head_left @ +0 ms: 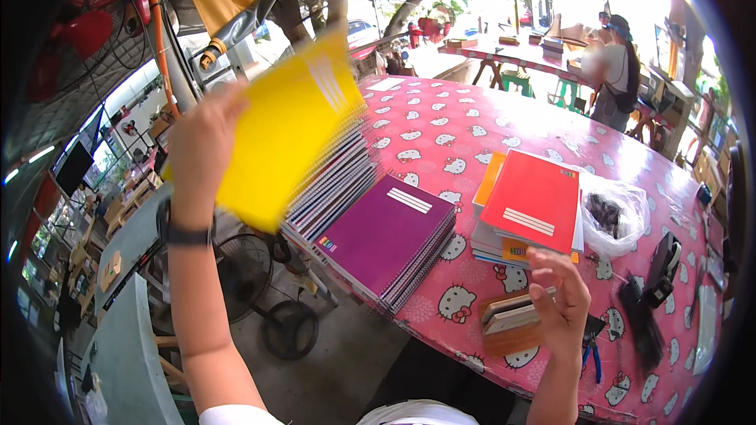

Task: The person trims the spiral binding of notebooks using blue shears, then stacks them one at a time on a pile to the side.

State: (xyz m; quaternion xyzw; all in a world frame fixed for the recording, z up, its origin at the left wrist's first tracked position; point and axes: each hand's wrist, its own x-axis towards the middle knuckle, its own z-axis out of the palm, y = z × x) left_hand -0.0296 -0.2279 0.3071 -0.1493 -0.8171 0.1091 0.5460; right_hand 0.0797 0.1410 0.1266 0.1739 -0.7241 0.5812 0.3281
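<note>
two bare hands at work over a table (429, 122) with a pink, cat-face patterned cover. left hand (203, 138), upper left of the frame: fingers closed on the left edge of a yellow notebook (287, 130); hand and notebook blurred. dark band (187, 236) on that wrist. yellow notebook is tilted, left of the frame's centre, with its right edge in front of a tall pile of spiral-bound notebooks (335, 181); whether it touches the pile cannot be told.

just below and right of that pile, near the centre: a purple notebook (386, 240) lying flat atop a second pile, white label lines toward its upper corner.

right hand (561, 299), lower right: fingers spread and slightly curled, gripping nothing visible; nearest to it, a wooden holder (512, 323) and a red notebook (531, 193) that lies on top of a smaller mixed pile.

right of the red notebook: a clear plastic bag (618, 216) with dark contents. farther right: a black stapler (664, 269). below the right hand's wrist side: blue-handled pliers (596, 362). upper right: one person (618, 75) standing beside another table.
</note>
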